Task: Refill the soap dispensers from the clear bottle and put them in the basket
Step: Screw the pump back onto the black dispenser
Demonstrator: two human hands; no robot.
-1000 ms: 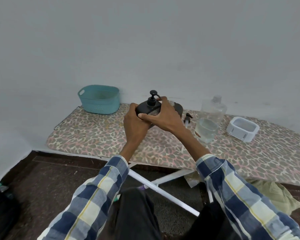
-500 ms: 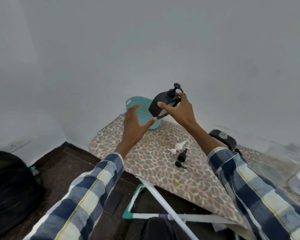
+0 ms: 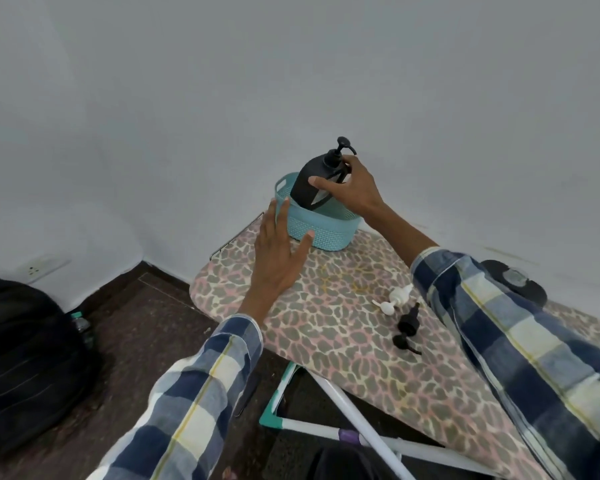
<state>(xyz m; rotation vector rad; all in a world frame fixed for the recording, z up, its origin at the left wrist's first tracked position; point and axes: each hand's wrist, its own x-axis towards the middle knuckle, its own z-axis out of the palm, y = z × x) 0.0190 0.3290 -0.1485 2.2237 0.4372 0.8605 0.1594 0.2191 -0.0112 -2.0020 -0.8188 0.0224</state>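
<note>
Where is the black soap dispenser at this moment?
In the head view, the black soap dispenser is tilted in the right hand, its base inside the teal basket at the board's far end, with the left hand touching the basket's near side.

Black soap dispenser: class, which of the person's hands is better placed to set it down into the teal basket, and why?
The right hand. It already grips the black soap dispenser, tilted over the teal basket. The left hand is open beside the basket's near wall, holding nothing.
</note>
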